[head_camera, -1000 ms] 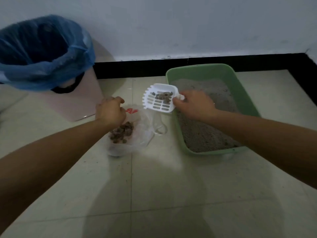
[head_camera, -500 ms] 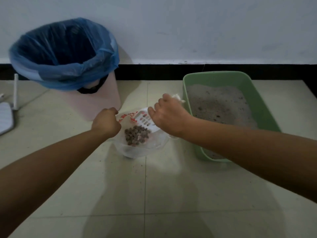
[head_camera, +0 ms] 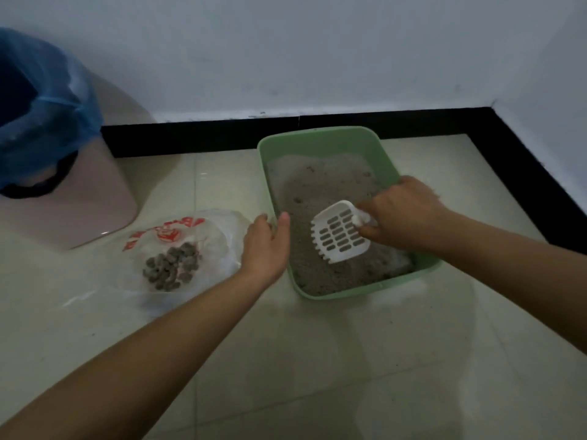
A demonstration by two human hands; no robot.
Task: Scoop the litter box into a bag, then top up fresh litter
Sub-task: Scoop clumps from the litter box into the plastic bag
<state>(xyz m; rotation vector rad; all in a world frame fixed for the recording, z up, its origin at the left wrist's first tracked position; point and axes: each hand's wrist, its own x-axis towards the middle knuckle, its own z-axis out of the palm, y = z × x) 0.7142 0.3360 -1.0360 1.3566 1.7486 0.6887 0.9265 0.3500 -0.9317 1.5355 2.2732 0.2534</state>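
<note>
Head view: two bare arms reach forward over a tiled floor.
Litter box: a green tray on the floor toward its far right corner, just short of the black skirting, with grey litter inside.
Right hand: grip closed round the handle of the white slotted scoop, which is held low over the litter at the box's near end; nothing shows in the scoop.
Left hand: grip clasping the box's left rim, thumb inside and fingers outside, apparently steadying it.
Bag: clear plastic with red print, lying slack on the floor just left of the box, with no hand on it; a heap of dark clumps sits in it.
Bin: pink, lined in blue, at the floor's far left edge by the wall, well apart from the box.
Done, by appearances: a good share of the scooping, going by the heap in the bag.
Left, by appearances: a few dark specks dot the litter, so more passes look likely; no fresh litter supply is in view, and the top-up seems not yet begun.
</note>
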